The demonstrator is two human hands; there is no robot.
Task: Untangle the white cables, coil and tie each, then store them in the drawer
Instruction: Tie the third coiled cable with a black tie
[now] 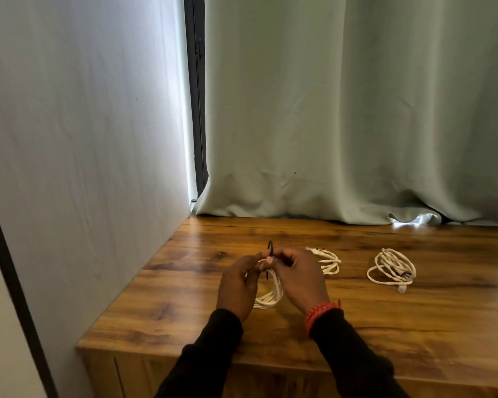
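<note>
Three coils of white braided cable on a brown wood-grain tabletop (357,326). Nearest coil of white cable (270,297) caught between both hands, upper part hidden behind the fingers, lower loops hanging out below the palms and touching the wood. Left hand (237,285) curled round the coil's left side, fingertips meeting the right hand's at the top. Right hand (298,278) curled as well, pinching a thin black tie (270,247) whose loop sticks up above the fingertips. Second white coil (328,261) lying flat just beyond and to the right of the right hand, partly covered by it, with a connector end pointing left. Third white coil (391,268) farther right, well apart from both hands, loosely wound, plug end trailing toward the near edge. Red braided wristband (318,313) on the right wrist, black sleeves on both arms. Pale green curtain (357,110) hanging behind the tabletop.
</note>
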